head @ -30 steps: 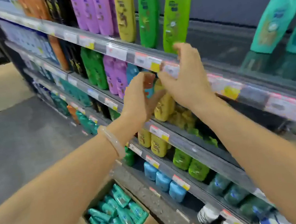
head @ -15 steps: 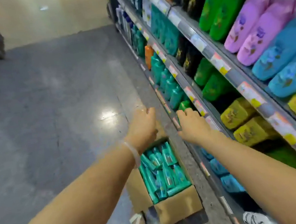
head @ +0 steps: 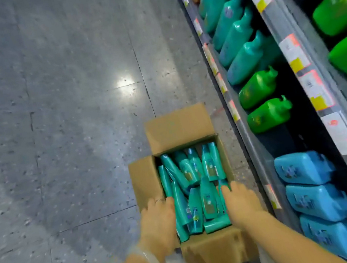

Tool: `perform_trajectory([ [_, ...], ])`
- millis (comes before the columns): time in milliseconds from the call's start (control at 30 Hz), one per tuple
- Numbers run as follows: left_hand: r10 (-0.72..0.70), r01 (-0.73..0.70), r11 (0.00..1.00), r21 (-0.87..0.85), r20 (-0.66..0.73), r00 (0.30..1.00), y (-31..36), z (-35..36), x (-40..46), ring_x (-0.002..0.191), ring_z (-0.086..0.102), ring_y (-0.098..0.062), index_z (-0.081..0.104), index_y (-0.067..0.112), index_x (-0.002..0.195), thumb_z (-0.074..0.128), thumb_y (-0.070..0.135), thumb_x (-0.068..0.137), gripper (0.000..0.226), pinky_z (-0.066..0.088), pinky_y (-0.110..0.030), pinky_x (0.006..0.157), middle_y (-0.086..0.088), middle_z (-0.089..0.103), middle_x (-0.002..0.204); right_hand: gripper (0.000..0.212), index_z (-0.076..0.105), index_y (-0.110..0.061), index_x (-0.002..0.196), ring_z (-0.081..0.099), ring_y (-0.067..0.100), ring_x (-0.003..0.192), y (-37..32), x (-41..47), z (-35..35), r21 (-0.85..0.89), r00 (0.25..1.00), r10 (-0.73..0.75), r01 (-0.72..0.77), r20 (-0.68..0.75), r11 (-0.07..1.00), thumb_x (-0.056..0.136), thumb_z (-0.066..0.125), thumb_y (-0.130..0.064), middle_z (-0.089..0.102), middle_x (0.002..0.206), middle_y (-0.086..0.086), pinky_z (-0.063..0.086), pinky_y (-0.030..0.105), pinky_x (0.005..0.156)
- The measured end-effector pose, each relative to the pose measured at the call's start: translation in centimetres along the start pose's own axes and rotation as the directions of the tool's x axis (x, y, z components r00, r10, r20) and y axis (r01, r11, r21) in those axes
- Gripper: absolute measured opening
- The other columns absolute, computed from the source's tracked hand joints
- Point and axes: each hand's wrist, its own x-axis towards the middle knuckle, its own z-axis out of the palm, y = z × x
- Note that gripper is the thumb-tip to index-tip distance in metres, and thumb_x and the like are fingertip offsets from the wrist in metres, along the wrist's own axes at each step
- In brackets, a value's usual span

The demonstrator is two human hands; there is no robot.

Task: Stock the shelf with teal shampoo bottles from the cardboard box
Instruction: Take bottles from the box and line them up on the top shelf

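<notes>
On the grey speckled floor (head: 65, 125), head view: one open cardboard box (head: 176, 128), flaps spread, standing just beside the shelf (head: 251, 141) base.

Contents: teal shampoo bottles (head: 197, 173), many, lying jumbled in the box, some flat, some propped on others.

My left hand (head: 159, 220): reached into the box's left side, fingers bent down against the teal bottles by the left wall; I cannot tell whether they grasp one. Ring on one finger; clear bangle (head: 149, 260) at the wrist.

My right hand (head: 240, 200): reached into the box's right side, fingertips hidden among the bottles; grasp cannot be told.

Shelf stock, right of the box: large teal bottles (head: 237, 37), green bottles (head: 263, 103), blue bottles (head: 308, 182), in rows. Price labels (head: 292, 53) along the shelf edges.
</notes>
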Motion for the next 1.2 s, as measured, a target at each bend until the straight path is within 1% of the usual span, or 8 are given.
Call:
perform_trajectory([
  [133, -0.045, 0.053, 0.996, -0.077, 0.109, 0.993, 1.8, 8.6, 6.3, 0.120, 0.041, -0.028, 0.040, 0.011, 0.122, 0.050, 0.005, 0.085, 0.039, 0.041, -0.035, 0.092, -0.010, 0.041, 0.130, 0.051, 0.033, -0.013, 0.132, 0.038, 0.030, 0.125, 0.6, 8.0, 7.3, 0.026, 0.997, -0.013, 0.011, 0.072, 1.000, 0.086, 0.056, -0.014, 0.036, 0.137, 0.012, 0.037, 0.038, 0.099],
  [267, -0.128, 0.156, 0.953, -0.260, 0.122, 0.984, 3.5, 15.2, 13.3, 0.120, 0.043, -0.026, 0.039, 0.011, 0.123, 0.053, 0.019, 0.089, 0.038, 0.043, -0.034, 0.093, -0.008, 0.042, 0.128, 0.059, 0.028, -0.013, 0.134, 0.040, 0.030, 0.125, 0.4, 15.2, 14.0, 0.249, 0.989, 0.068, -0.099, 0.129, 0.964, 0.087, 0.061, -0.025, 0.037, 0.136, 0.012, 0.040, 0.040, 0.099],
  [400, -0.328, 0.361, 0.761, -0.538, 0.160, 0.931, 5.2, 19.1, 18.6, 0.119, 0.044, -0.028, 0.038, 0.008, 0.123, 0.062, 0.038, 0.085, 0.055, 0.041, -0.035, 0.095, -0.011, 0.042, 0.128, 0.084, 0.017, -0.008, 0.143, 0.037, 0.035, 0.129, -0.4, 19.7, 18.9, 0.561, 0.958, 0.232, -0.288, 0.171, 0.776, 0.081, 0.069, -0.032, 0.036, 0.139, 0.017, 0.036, 0.043, 0.103],
  [500, -0.485, 0.474, 0.616, -0.629, 0.171, 0.858, 6.5, 20.9, 20.5, 0.119, 0.044, -0.031, 0.036, 0.005, 0.127, 0.070, 0.043, 0.076, 0.072, 0.040, -0.037, 0.095, -0.013, 0.038, 0.128, 0.084, 0.028, -0.001, 0.135, 0.037, 0.036, 0.128, -1.2, 21.5, 21.4, 0.668, 0.923, 0.335, -0.373, 0.192, 0.644, 0.076, 0.074, -0.038, 0.039, 0.137, 0.020, 0.035, 0.041, 0.103],
  [667, -0.610, 0.453, 0.507, -0.734, 0.065, 0.789, 7.6, 22.5, 21.5, 0.115, 0.043, -0.033, 0.038, 0.004, 0.120, 0.071, 0.036, 0.077, 0.063, 0.038, -0.038, 0.093, -0.015, 0.042, 0.123, 0.095, 0.034, -0.001, 0.131, 0.038, 0.036, 0.126, -0.9, 22.9, 23.3, 0.737, 0.889, 0.408, -0.417, 0.208, 0.533, 0.063, 0.083, -0.044, 0.041, 0.133, 0.019, 0.034, 0.042, 0.103],
  [867, -0.545, 0.217, 0.411, -0.885, -0.048, 0.837, 9.6, 24.1, 19.6, 0.111, 0.045, -0.037, 0.056, 0.008, 0.112, 0.050, 0.039, 0.083, 0.044, 0.026, -0.030, 0.096, -0.017, 0.051, 0.118, 0.085, 0.039, -0.003, 0.124, 0.041, 0.033, 0.123, -0.2, 23.4, 23.7, 0.796, 0.895, 0.419, -0.365, 0.157, 0.482, 0.062, 0.084, -0.040, 0.048, 0.128, 0.018, 0.035, 0.039, 0.101],
  [1033, -0.537, 0.364, 0.403, -0.840, 0.105, 0.837, 8.7, 23.4, 20.5, 0.123, 0.036, -0.031, 0.034, 0.006, 0.137, 0.071, 0.039, 0.077, 0.078, 0.026, -0.031, 0.101, -0.017, 0.043, 0.130, 0.082, 0.038, -0.006, 0.124, 0.045, 0.031, 0.119, 0.3, 23.9, 23.3, 0.782, 0.898, 0.407, -0.371, 0.166, 0.501, 0.063, 0.083, -0.040, 0.045, 0.127, 0.014, 0.038, 0.036, 0.094],
  [1200, -0.478, 0.353, 0.423, -0.834, 0.126, 0.869, 10.1, 23.2, 20.7, 0.117, 0.044, -0.034, 0.031, 0.020, 0.134, 0.076, 0.033, 0.072, 0.077, 0.036, -0.037, 0.097, -0.018, 0.043, 0.127, 0.076, 0.038, -0.005, 0.116, 0.051, 0.032, 0.113, 0.3, 23.8, 23.2, 0.778, 0.884, 0.458, -0.353, 0.094, 0.520, 0.063, 0.084, -0.035, 0.050, 0.121, 0.014, 0.041, 0.037, 0.087],
])
